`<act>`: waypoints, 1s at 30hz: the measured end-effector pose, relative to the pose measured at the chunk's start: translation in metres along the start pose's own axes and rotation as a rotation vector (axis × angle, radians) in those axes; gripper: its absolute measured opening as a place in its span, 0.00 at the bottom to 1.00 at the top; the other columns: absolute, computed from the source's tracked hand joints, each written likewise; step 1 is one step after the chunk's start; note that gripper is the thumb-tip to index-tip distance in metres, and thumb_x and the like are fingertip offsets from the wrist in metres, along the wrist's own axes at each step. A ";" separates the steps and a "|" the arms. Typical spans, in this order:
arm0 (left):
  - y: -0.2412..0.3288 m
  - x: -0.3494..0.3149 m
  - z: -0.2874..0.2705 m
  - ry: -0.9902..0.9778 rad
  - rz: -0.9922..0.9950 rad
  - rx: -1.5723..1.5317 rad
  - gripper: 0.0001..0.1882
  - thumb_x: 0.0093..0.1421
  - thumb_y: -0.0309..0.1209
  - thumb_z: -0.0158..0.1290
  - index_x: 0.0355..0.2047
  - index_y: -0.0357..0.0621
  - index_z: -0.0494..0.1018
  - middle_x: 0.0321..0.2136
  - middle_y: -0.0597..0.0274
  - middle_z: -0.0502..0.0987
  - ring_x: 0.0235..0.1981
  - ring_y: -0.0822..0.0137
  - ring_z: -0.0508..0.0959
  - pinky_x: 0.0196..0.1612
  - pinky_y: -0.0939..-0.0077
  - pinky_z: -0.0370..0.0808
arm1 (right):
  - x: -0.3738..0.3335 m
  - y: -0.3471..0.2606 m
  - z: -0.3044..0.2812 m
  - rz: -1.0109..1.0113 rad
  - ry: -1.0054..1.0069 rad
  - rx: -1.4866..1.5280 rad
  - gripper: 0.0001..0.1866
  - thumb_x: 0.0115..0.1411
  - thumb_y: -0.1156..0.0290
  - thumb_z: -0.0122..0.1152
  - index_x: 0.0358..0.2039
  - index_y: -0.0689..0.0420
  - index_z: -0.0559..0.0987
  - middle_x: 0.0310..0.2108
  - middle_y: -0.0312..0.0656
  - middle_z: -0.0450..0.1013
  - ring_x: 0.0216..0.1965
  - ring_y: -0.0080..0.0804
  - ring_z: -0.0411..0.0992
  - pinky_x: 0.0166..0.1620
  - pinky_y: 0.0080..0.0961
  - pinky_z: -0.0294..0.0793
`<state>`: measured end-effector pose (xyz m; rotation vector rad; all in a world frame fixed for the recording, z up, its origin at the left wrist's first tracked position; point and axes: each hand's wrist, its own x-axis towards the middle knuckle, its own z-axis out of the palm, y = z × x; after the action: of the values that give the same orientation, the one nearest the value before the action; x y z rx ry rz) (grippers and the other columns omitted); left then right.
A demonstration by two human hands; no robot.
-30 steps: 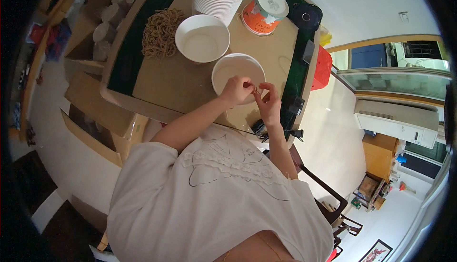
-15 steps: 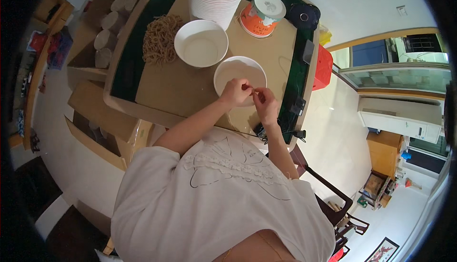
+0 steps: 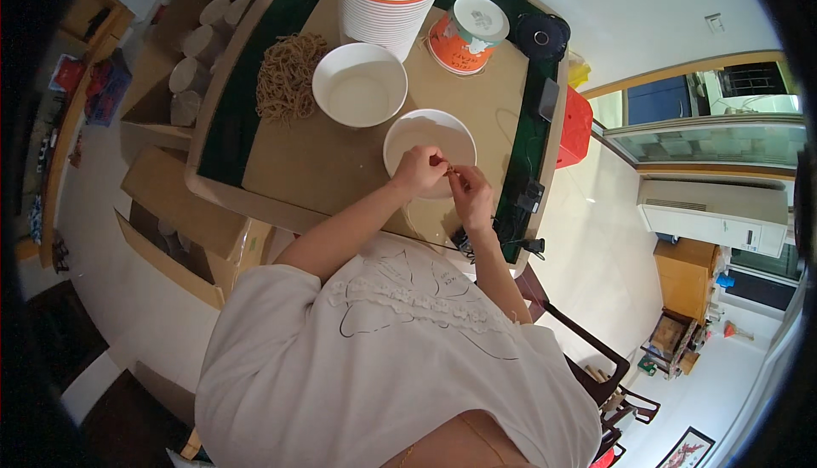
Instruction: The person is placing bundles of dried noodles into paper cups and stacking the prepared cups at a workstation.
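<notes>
My left hand (image 3: 417, 169) and my right hand (image 3: 472, 197) meet fingertip to fingertip over the near side of a white paper bowl (image 3: 398, 134). Both pinch a thin brown cord-like strand (image 3: 450, 168), mostly hidden by the fingers. A thin loop hangs over the table edge below the left wrist; whether it belongs to that strand I cannot tell. Farther left stands another white bowl (image 3: 361, 98), upright. Beside it lies a tangled heap of brown cord (image 3: 289, 78).
Behind the bowls rises a tall stack of orange-and-white paper tubs (image 3: 390, 21). An orange tub (image 3: 459, 42) stands upside down to its right. A round black object (image 3: 543, 37) and black plugs (image 3: 532, 196) line the right edge. Open cardboard boxes (image 3: 183, 204) sit left of the table.
The hands stay close together over the bowl, still pinching the strand, with small finger movements. The table and everything on it sit slightly lower in the picture.
</notes>
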<state>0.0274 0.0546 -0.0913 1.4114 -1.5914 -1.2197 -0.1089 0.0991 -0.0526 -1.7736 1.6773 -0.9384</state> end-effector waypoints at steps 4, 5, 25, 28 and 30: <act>-0.001 0.000 -0.001 0.003 0.011 -0.050 0.07 0.49 0.30 0.56 0.25 0.39 0.74 0.21 0.56 0.77 0.24 0.65 0.78 0.30 0.73 0.73 | 0.000 0.001 0.002 0.019 0.002 0.002 0.06 0.54 0.73 0.58 0.32 0.59 0.78 0.24 0.43 0.72 0.21 0.30 0.70 0.26 0.24 0.69; 0.000 0.001 -0.001 0.001 0.023 -0.054 0.07 0.49 0.30 0.56 0.25 0.39 0.74 0.21 0.56 0.77 0.24 0.66 0.78 0.30 0.73 0.73 | -0.001 0.001 0.002 0.036 0.010 0.037 0.06 0.54 0.73 0.58 0.33 0.58 0.79 0.24 0.43 0.72 0.20 0.30 0.70 0.25 0.24 0.69; -0.004 -0.004 0.002 0.189 0.238 0.118 0.02 0.49 0.23 0.51 0.24 0.40 0.68 0.20 0.53 0.73 0.23 0.53 0.75 0.25 0.65 0.70 | -0.005 0.000 -0.004 0.019 -0.011 -0.073 0.08 0.53 0.72 0.59 0.34 0.57 0.78 0.28 0.45 0.73 0.28 0.41 0.73 0.30 0.30 0.72; 0.001 -0.005 -0.003 0.149 0.255 0.076 0.02 0.51 0.23 0.51 0.24 0.39 0.68 0.21 0.53 0.73 0.23 0.55 0.76 0.26 0.67 0.70 | -0.010 -0.012 -0.012 0.063 -0.017 -0.075 0.11 0.52 0.73 0.60 0.38 0.56 0.76 0.31 0.45 0.72 0.32 0.42 0.73 0.32 0.30 0.72; 0.007 -0.006 -0.004 0.138 0.275 0.043 0.03 0.52 0.24 0.51 0.25 0.39 0.69 0.21 0.53 0.74 0.24 0.58 0.77 0.27 0.69 0.71 | -0.012 -0.018 -0.018 0.035 0.022 -0.083 0.13 0.52 0.73 0.60 0.40 0.55 0.75 0.33 0.45 0.72 0.33 0.42 0.73 0.33 0.30 0.72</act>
<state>0.0301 0.0592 -0.0830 1.2262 -1.6584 -0.9140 -0.1111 0.1144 -0.0290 -1.7876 1.7789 -0.8873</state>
